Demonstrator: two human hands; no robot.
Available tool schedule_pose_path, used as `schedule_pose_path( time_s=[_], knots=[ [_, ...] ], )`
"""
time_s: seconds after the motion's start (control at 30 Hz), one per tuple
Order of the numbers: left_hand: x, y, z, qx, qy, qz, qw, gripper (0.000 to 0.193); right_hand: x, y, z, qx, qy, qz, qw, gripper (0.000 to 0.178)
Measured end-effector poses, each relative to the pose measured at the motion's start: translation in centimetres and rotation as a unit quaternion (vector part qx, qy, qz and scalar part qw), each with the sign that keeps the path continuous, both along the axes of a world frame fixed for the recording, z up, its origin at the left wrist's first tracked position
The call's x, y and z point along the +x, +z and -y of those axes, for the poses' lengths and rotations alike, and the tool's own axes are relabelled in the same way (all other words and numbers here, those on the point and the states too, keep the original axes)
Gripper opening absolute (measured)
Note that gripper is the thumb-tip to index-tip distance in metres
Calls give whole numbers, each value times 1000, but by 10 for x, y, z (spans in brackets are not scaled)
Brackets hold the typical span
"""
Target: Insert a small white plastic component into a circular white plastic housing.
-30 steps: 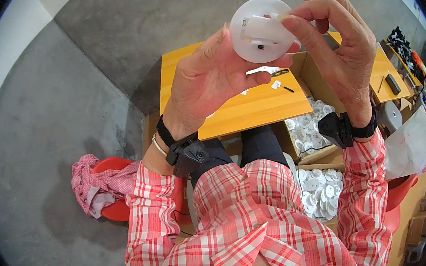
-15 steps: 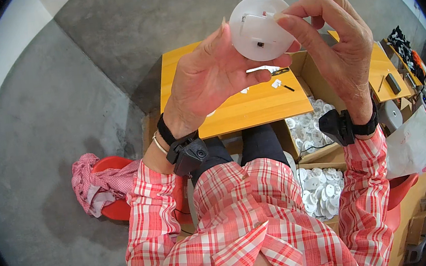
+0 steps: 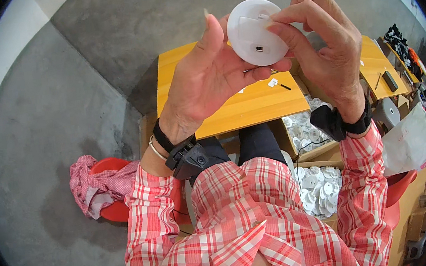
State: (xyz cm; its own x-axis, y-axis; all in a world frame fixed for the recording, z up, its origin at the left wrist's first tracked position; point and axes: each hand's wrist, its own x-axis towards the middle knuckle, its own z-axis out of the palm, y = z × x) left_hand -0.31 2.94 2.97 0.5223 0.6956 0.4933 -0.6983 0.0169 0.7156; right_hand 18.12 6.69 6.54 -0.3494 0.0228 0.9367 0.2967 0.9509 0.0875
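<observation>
In the head view, you hold a white disc (image 3: 249,33) raised above the yellow table (image 3: 257,107), overlapping the table's far edge as you look down. Your left hand (image 3: 207,76) supports it with fingers behind and under it, the thumb spread away from its rim. Your right hand (image 3: 324,33) comes in from the table's right, thumb and forefinger brought together at the disc's face; you cannot tell whether they pinch a small part there. A dark rectangular piece (image 3: 259,48) shows on that face.

On the table, toward its right edge, lie a small white piece (image 3: 272,82) and a thin black stick (image 3: 285,87). Just beside the table's near right corner, round white parts (image 3: 303,131) fill a cardboard box (image 3: 326,151). Left of the table, a checked cloth (image 3: 106,183) hangs over a red stool (image 3: 115,212).
</observation>
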Motion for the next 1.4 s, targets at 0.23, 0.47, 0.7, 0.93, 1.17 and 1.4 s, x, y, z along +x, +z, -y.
schedule_pose_path(
  time_s=[0.23,0.47,0.7,0.93,1.17,1.4],
  knots=[
    [15,6,11,39,239,-92,966,36,-9,-17,-8,-56,-3,-34,998,27],
    [8,7,6,23,308,-150,939,36,-17,-39,-25,-334,131,-39,933,28],
    [4,-8,0,77,415,-257,869,40,-20,-51,-29,-312,136,-25,940,25],
    [13,9,6,87,481,-280,826,34,-20,-42,-27,-299,168,-31,939,29],
    [20,4,12,134,532,-310,777,29,-17,-45,-13,-276,125,-39,952,27],
    [28,7,26,151,555,-309,757,26,-24,-45,5,-329,200,-111,916,18]
  ],
)
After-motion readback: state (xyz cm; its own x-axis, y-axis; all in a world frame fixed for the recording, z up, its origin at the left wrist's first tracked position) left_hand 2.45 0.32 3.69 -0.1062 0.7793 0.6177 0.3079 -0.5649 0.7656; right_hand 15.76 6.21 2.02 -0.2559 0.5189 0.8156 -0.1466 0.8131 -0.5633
